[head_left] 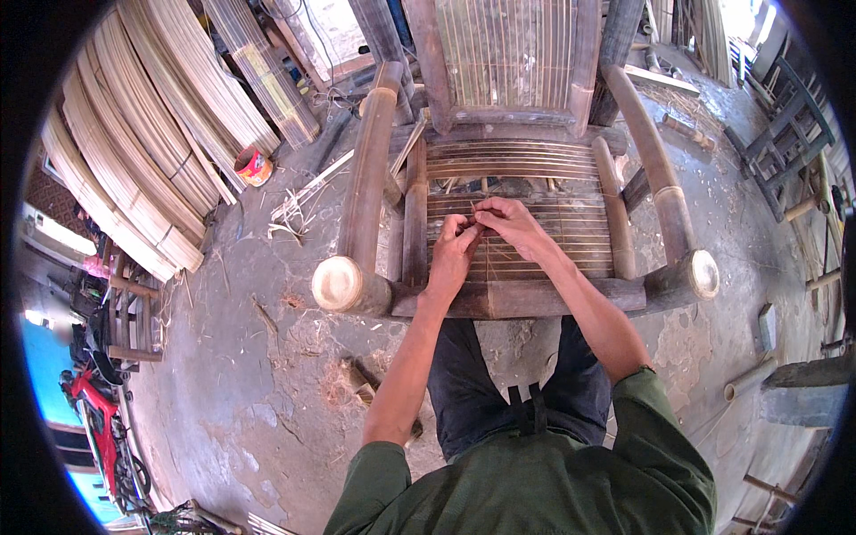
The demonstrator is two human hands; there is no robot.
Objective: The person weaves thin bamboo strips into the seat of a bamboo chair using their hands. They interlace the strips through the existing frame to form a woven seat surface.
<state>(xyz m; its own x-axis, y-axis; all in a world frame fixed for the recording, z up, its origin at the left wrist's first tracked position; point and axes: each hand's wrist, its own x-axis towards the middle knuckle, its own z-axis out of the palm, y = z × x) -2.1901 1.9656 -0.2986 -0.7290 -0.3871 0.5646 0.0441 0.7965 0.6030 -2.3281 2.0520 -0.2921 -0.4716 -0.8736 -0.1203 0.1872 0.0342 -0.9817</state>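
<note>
A bamboo armchair [499,297] stands before me, its seat made of thin slats [571,214] running side to side. Over the middle of the seat, my left hand [453,254] and my right hand [515,225] meet with fingertips pinched together. What they pinch looks like a thin brownish strand, mostly hidden by the fingers. Behind the hands a gap shows between the rear slats [508,160] and the front ones. Thick round armrests [367,169] flank the seat, and the slatted backrest [508,53] rises at the far side.
Long bundles of split bamboo strips [134,152] lean at the left, near a red bucket [253,167]. Shavings [290,214] litter the concrete floor [259,383]. A red motorcycle [102,419] stands far left. Dark chair frames [785,134] and a bamboo tube [749,379] are at right.
</note>
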